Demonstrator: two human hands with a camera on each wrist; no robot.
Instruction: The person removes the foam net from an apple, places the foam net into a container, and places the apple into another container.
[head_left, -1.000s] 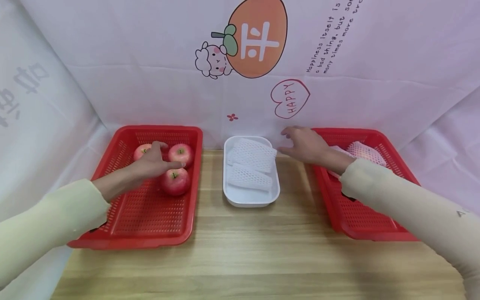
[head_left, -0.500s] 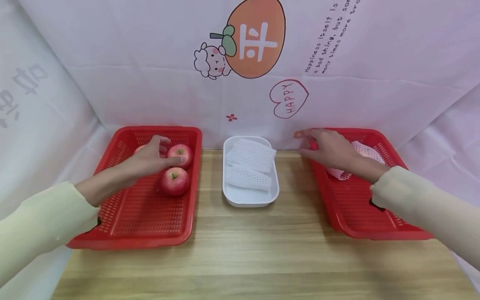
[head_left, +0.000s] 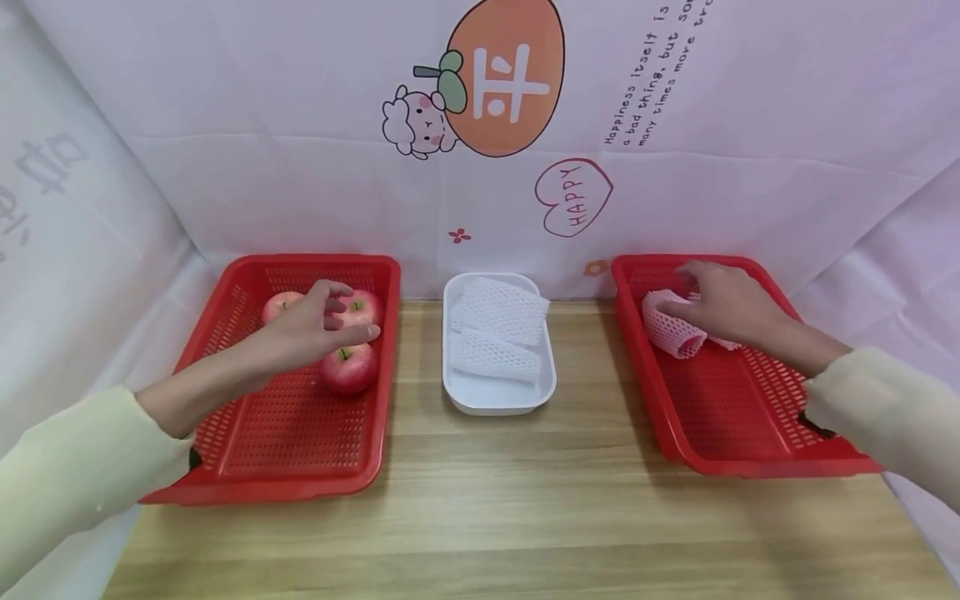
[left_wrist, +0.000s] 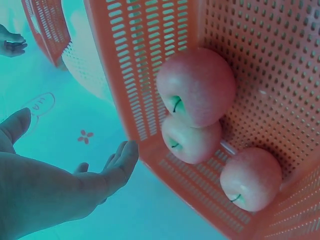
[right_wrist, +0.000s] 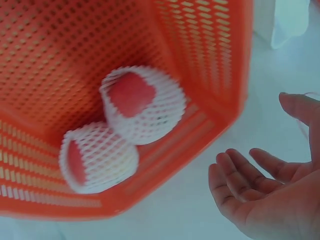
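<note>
My left hand hovers over the left red basket, fingers relaxed and thumb apart, holding nothing. Three red apples lie in that basket: a front apple, one behind it, partly covered by the fingers, and a left apple. In the left wrist view the hand is apart from the apples. Above the right red basket is my right hand, loosely bent with no object in it. Beneath it, two apples in foam nets show in the right wrist view, an upper one and a lower one.
Between the baskets stands a white tray holding a larger white foam net and a smaller foam net. All stand on a wooden table. A printed white cloth hangs right behind them.
My right hand has moved right, from beside the white tray to over the right basket, uncovering a netted apple. My left hand has stayed over the apples with a slight shift.
</note>
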